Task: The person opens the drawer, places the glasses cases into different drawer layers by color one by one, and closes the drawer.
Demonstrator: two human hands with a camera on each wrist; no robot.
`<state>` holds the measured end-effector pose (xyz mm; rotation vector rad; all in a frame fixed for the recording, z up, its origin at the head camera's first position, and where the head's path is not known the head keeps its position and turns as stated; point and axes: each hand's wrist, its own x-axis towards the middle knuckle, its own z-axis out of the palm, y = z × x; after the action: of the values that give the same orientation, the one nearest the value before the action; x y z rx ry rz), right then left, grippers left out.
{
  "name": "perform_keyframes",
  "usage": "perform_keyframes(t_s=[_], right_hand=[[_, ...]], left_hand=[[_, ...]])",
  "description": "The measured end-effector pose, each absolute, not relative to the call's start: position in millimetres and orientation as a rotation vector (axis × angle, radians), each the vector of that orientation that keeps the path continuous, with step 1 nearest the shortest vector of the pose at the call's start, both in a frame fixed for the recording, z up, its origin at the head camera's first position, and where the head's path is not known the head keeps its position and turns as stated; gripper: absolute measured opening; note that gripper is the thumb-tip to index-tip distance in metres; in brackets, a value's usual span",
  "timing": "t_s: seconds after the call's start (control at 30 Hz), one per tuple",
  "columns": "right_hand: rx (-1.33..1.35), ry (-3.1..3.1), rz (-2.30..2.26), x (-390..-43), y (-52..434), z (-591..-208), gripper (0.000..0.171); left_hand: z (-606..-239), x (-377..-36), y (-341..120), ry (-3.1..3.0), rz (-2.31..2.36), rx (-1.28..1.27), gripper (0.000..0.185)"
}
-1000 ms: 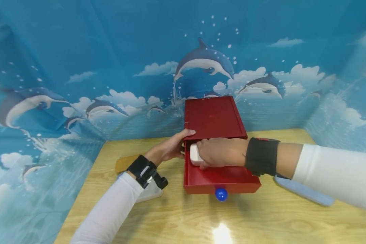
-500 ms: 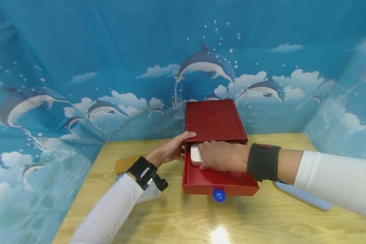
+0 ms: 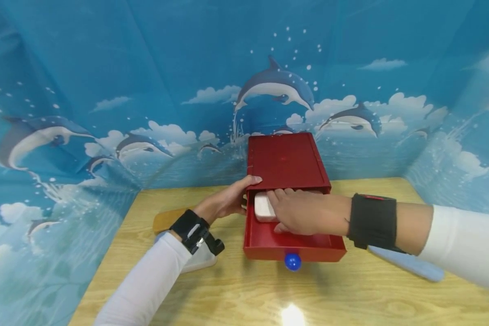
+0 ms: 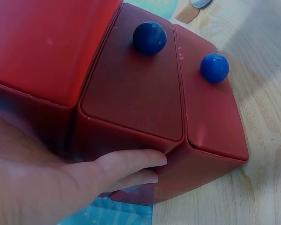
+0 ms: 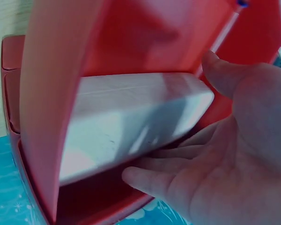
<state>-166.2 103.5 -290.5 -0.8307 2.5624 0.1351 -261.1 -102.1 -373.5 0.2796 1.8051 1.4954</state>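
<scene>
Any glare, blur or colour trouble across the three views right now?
Head view: sharp, wide-angle bend at the edges, a bright glare spot on the wooden table in front of the red drawer box. Left wrist view: clear, the left hand soft up close. Right wrist view: blurred and red-tinted, the white block and right hand out of focus.

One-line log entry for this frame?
left hand: braces red box | right hand: fingers on white block | drawer: open

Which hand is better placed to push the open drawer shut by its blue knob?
Right hand: it lies in the open drawer, just behind the blue knob. The left hand rests on the red cabinet.
</scene>
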Motion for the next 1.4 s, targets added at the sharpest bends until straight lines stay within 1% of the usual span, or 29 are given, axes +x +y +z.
perform_keyframes(t_s=[0.23, 0.37, 0.5, 0.63, 0.7, 0.83, 1.0, 1.23, 1.33, 1.4], right_hand=[[-0.801, 2.534, 0.163, -155.0, 107.9, -272.3, 0.084], [-0.847, 2.575, 0.130, -150.3, 118.8, -262.9, 0.081], [-0.949, 2.667, 0.082, -146.5, 131.8, -255.4, 0.074], [-1.036, 2.826, -0.053, -145.1, 149.3, -248.3, 0.065], [-1.019, 2.906, -0.150, -146.7, 158.3, -245.3, 0.065], [-0.875, 3.013, -0.295, -156.0, 174.0, -246.8, 0.072], [-0.639, 3.007, -0.462, -174.9, 190.2, -259.9, 0.081], [-0.372, 2.913, -0.550, -201.3, 205.2, -282.8, 0.103], [-0.295, 2.834, -0.665, -211.0, 207.2, -293.9, 0.105], [-0.265, 2.730, -0.810, -216.2, 207.9, -301.7, 0.099]], left_hand=[[-371.6, -261.3, -103.6, 1.805, 1.497, 0.286, 0.073], [-372.0, -261.2, -101.8, 1.804, 1.493, 0.287, 0.071], [-372.6, -261.4, -100.1, 1.811, 1.483, 0.278, 0.072], [-373.7, -261.6, -100.0, 1.808, 1.486, 0.287, 0.072], [-373.7, -261.8, -100.0, 1.806, 1.489, 0.294, 0.072], [-373.8, -262.5, -100.2, 1.803, 1.493, 0.291, 0.073], [-374.7, -262.6, -101.7, 1.802, 1.497, 0.281, 0.073], [-374.4, -261.2, -102.0, 1.796, 1.504, 0.290, 0.072], [-375.2, -261.0, -102.7, 1.796, 1.510, 0.285, 0.071], [-375.3, -260.0, -102.5, 1.797, 1.511, 0.291, 0.071]])
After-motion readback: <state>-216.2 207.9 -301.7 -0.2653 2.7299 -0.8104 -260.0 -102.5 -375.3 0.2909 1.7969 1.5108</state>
